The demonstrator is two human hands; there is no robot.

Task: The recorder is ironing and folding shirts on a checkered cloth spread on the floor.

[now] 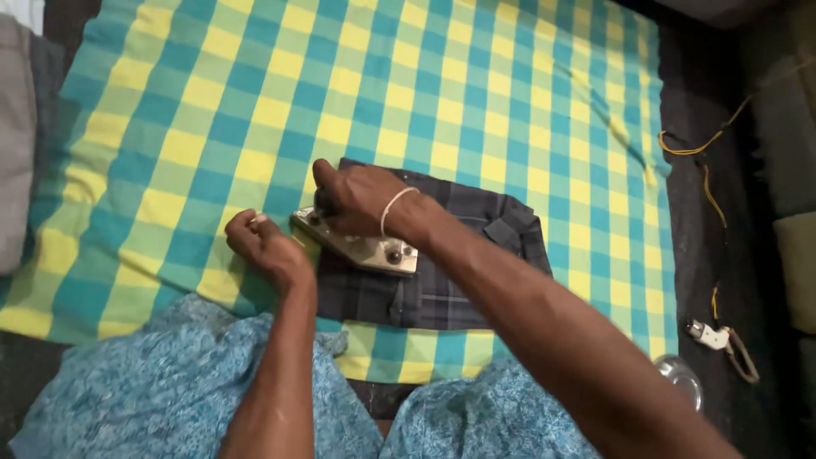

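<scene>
**Metal iron held on a folded dark shirt**

Nearest, at six o'clock, blue patterned fabric point(170, 382) was spread over the person's knees. Just beyond it, the left hand point(265, 245) was seen at about nine o'clock of the garment, its fingers pinched narrowly together at the edge of the dark plaid shirt point(459, 280); whether cloth was actually caught between them could not be told. The right hand point(361, 200) was closed around the dark handle of a flat metal iron point(361, 246), with a pale band worn at the wrist. The iron rested on the shirt's left part, its point turned toward ten o'clock.

The shirt lay folded at the middle of a checked cloth of yellow, green and teal point(476, 85), which reached away toward twelve o'clock.

As a judgement, the pressing would be done well if the shirt's edge were kept taut by the pinching hand, the sole kept flat, and the fingers kept apart from the metal.

At three o'clock, a yellow cord point(707, 183) trailed over the dark floor to a white plug point(710, 336), well apart from the iron. A clear glass object point(680, 378) lay near the right forearm at four o'clock and could be knocked by that arm. Grey cloth point(15, 144) was piled at nine o'clock.
</scene>
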